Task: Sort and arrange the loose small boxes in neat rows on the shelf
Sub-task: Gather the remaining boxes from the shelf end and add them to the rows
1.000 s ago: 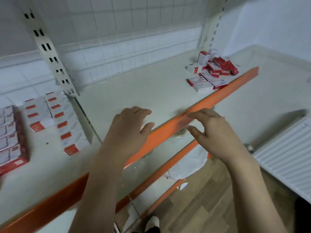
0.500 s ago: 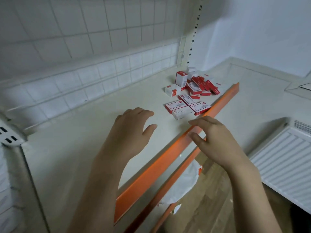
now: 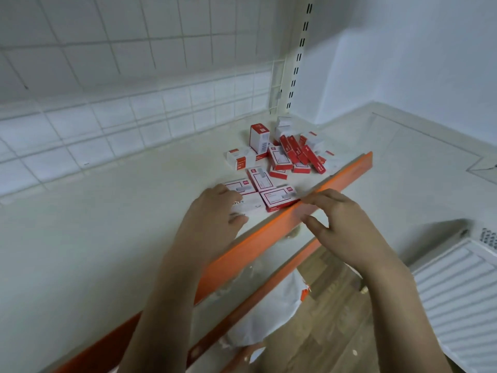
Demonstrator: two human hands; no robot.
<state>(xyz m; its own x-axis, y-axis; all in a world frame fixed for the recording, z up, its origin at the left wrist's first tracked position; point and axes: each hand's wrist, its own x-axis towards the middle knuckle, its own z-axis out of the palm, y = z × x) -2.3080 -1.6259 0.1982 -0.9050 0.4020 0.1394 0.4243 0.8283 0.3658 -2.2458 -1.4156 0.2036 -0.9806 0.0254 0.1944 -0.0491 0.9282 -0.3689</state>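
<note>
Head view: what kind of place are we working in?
Probably a small shop: a retail shelf with an orange price strip, a slotted upright, and a pile of small red-and-white boxes.
</note>
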